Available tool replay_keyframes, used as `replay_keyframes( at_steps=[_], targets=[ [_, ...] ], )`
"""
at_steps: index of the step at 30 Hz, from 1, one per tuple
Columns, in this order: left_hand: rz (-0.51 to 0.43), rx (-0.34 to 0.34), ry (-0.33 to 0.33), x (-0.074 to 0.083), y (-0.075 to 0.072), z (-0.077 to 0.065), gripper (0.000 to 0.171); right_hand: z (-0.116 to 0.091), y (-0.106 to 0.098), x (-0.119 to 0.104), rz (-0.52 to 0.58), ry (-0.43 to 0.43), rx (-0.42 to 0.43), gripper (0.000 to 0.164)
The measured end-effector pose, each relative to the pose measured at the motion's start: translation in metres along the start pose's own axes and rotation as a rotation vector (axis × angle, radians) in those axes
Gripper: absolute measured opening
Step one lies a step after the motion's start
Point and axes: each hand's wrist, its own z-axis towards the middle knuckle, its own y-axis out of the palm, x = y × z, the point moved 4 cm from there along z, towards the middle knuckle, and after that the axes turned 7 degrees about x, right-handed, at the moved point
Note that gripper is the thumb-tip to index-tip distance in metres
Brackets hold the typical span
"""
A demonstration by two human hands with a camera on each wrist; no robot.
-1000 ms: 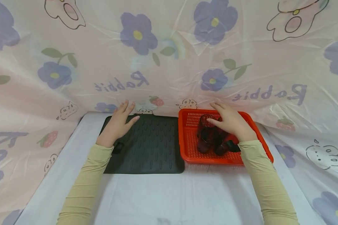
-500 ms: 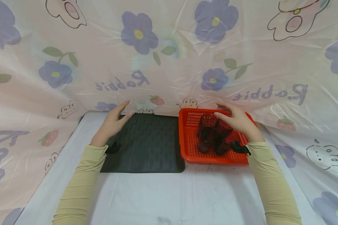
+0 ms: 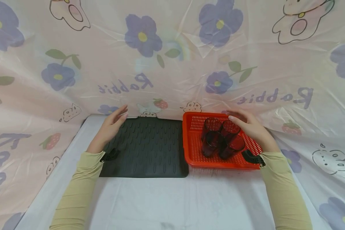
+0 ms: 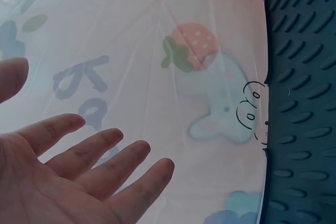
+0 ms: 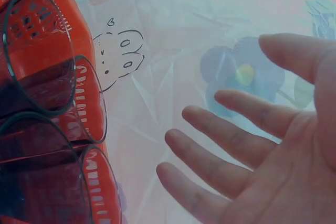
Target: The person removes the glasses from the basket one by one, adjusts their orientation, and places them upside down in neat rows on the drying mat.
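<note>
Over the left part of a dark ribbed mat (image 3: 149, 147), my left hand (image 3: 107, 128) hovers with fingers extended and nothing held. In the left wrist view the left hand (image 4: 68, 177) shows its palm and spread fingers, apart from the mat's edge. My right hand (image 3: 251, 127) is held above the right side of a red plastic basket (image 3: 195, 162), its fingers straight and holding nothing. Several dark, see-through drinking glasses (image 3: 213, 140) stand close together in the basket. The right wrist view has the glasses (image 5: 39, 56) at left, clear of the spread right hand (image 5: 247, 156).
A white cloth (image 3: 149, 204) covers the table beneath the mat and basket. Behind and at both sides hangs a printed curtain (image 3: 172, 76) with flowers and rabbits, close to the back edges of both. The basket stands right beside the mat.
Both hands have drawn apart, the left one toward the left and the right one toward the right. More of the glasses shows now. The mat, basket and glasses keep their places.
</note>
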Motion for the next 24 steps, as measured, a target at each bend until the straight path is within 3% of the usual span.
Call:
replay_keyframes(
  at_steps=[7, 15, 24],
  targets=[
    [-0.053, -0.014, -0.017, -0.003, -0.004, -0.004, 0.055, -0.014, -0.004, 0.007, 0.025, 0.119, 0.000, 0.042],
    [-0.105, -0.028, -0.058, -0.007, -0.010, -0.012, 0.055, -0.028, -0.008, 0.019, 0.144, 0.172, 0.000, 0.051],
    [-0.156, -0.030, -0.081, -0.020, -0.014, -0.022, 0.057, -0.047, -0.015, 0.032, 0.159, 0.175, -0.004, 0.051]
  ],
)
